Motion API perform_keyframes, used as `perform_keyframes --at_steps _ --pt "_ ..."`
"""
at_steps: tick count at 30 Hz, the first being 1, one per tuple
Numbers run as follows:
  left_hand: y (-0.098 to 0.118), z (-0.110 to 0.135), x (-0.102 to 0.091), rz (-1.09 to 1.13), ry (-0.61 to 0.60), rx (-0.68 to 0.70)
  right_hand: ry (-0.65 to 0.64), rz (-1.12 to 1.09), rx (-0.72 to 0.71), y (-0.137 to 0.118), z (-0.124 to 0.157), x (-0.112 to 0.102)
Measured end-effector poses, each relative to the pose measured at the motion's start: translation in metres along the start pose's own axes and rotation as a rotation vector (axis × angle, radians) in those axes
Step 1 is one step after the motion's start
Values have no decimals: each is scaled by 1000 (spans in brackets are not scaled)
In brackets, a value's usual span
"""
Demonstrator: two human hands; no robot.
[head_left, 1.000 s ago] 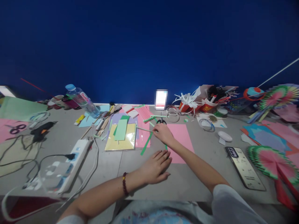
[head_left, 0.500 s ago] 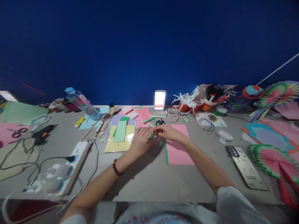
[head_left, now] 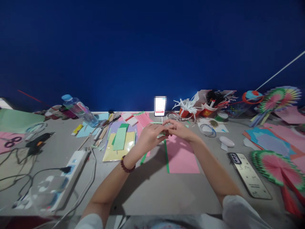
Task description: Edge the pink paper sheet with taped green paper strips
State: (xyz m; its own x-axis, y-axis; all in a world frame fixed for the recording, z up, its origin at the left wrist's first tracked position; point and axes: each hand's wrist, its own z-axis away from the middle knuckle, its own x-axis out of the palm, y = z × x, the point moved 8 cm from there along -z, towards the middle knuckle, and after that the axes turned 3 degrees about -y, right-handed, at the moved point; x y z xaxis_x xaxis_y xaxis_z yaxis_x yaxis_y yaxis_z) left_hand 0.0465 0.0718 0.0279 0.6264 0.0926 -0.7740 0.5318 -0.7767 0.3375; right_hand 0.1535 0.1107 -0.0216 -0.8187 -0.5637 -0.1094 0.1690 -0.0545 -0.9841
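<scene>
My left hand (head_left: 149,137) and my right hand (head_left: 179,129) are raised together above the grey table, fingertips meeting. Between them they pinch a thin green paper strip (head_left: 162,134). Below them lies a pink paper sheet (head_left: 181,156) with a green strip (head_left: 166,156) along its left edge. Another green strip (head_left: 143,158) lies left of it. A dark bead bracelet is on my left wrist.
A yellow sheet stack with green pieces (head_left: 119,145) lies left of my hands. A power strip (head_left: 67,176) and cables sit at the left, a glue gun (head_left: 35,142) and water bottle (head_left: 79,110) beyond. A phone (head_left: 249,174), folded paper fans (head_left: 276,164), red cups (head_left: 206,110) stand right.
My left hand left the table and joined my right hand. Both hands then rose and moved farther from me, holding the green strip. The view tilted slightly.
</scene>
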Motion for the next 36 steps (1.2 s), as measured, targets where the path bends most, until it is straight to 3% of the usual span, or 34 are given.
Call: perform_keyframes --at_steps 7,12,15,18,20,23,30,36 --pt "-7 8 -8 286 77 -83 101 -67 -3 2 -1 -4" --pt "-36 19 0 560 103 -348 98 -104 -20 1 -3 -1" --pt "-66 31 17 823 166 -616 151 75 -35 7 -6 -16" --pt "-82 39 30 1021 190 -766 357 473 -6 21 -8 -52" --pt "-86 40 31 1051 193 -791 425 766 37 33 -11 -70" --pt "-85 40 28 1023 177 -780 398 1003 81 53 -16 -80" --pt "-80 39 21 965 142 -728 347 1092 73 59 -18 -70" --pt "-79 38 16 930 137 -710 391 1106 47 58 -19 -74"
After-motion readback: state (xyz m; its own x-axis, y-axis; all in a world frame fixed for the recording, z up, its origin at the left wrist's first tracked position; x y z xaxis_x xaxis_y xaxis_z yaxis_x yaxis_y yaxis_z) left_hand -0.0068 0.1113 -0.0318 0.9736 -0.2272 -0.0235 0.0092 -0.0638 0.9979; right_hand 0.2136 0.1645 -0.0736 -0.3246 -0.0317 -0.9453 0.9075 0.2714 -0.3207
